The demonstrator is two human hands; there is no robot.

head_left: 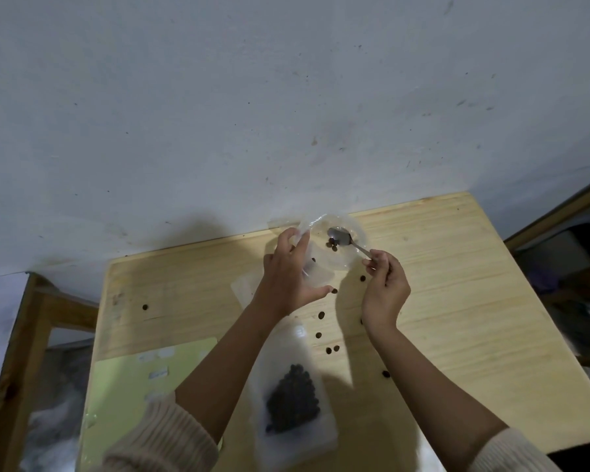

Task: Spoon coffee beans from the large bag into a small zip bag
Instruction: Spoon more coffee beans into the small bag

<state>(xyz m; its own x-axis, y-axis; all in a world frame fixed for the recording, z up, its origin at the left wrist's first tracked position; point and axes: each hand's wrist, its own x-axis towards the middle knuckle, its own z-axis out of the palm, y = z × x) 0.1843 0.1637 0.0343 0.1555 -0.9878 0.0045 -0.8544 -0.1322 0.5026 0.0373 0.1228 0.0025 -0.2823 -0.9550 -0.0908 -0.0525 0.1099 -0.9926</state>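
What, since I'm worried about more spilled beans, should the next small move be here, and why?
Probably tip the spoon further, keeping its bowl inside the mouth of the clear bag. The right hand pinches the handle, the left hand holds the bag open, a few beans sit at the bowl's edge, and loose beans already dot the table.

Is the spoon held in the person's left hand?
No, the right hand pinches the spoon by its handle, while the left hand holds the clear bag open.
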